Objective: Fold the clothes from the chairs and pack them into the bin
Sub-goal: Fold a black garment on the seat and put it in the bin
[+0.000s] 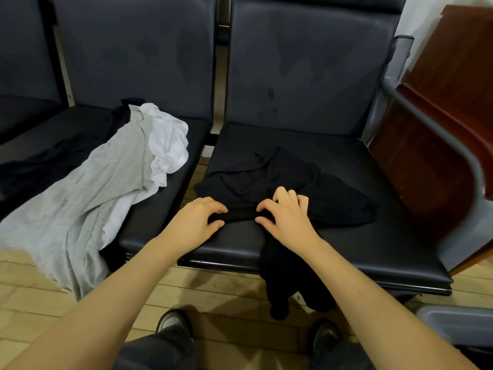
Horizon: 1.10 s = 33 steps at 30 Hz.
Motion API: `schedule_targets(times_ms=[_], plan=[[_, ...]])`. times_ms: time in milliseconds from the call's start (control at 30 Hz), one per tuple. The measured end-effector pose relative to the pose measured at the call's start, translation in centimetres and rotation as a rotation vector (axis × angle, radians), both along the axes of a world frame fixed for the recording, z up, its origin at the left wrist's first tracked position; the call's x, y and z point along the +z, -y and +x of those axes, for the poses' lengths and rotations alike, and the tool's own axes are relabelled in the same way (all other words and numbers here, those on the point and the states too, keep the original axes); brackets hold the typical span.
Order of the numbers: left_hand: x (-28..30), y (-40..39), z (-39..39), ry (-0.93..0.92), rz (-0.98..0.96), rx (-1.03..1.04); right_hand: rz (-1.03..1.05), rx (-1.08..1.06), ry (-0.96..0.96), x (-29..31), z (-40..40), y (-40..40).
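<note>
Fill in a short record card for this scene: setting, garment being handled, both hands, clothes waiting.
setting: dark padded chairs
garment: black garment on the right seat, part hanging over the front edge
left hand: fingers curled, pinching the garment
right hand: fingers curled on the garment
waiting: grey garment and white garment on the left seat

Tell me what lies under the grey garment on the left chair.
Under the grey garment a white garment and dark clothing stick out on the chair seat. How far they extend beneath is covered.

Black garment (280,177) on a black seat (373,236) — beside it grey garment (88,188) and white shirt (168,140).
</note>
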<state>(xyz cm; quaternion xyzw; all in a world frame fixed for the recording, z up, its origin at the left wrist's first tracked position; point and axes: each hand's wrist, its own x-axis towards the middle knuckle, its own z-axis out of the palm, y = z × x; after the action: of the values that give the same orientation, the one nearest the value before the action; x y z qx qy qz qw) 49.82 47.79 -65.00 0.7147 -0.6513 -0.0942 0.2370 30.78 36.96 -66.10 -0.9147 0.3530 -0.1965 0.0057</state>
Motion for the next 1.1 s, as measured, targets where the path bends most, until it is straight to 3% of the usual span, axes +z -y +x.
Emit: schedule_targets(times_ms=[300, 400, 533, 733, 900, 1100], plan=[[0.1, 0.5, 0.3, -0.053, 0.116, -0.074, 0.056, 0.033, -0.016, 0.5, -1.2, 0.8], [0.0, 0.6, 0.6, -0.087, 0.138, -0.082, 0.189, 0.036, 0.144, 1.4, -1.5, 0.4], [-0.5, 0.7, 0.2, -0.150, 0.071, -0.064, 0.424, 0.041, 0.273, 3.1, -1.8, 0.1], [-0.3, 0.6, -0.5, -0.023, -0.047, -0.051, 0.414, -0.023, 0.254, 2.7, -2.1, 0.1], [3.1, 0.5, -1.5, -0.357, -0.189, 0.042, 0.478, -0.048, 0.353, 3.2, -2.6, 0.6], [4.8, 0.5, -2.1, -0.373, -0.169, -0.002, 0.530, 0.048, 0.301, 4.1, -3.2, 0.5]])
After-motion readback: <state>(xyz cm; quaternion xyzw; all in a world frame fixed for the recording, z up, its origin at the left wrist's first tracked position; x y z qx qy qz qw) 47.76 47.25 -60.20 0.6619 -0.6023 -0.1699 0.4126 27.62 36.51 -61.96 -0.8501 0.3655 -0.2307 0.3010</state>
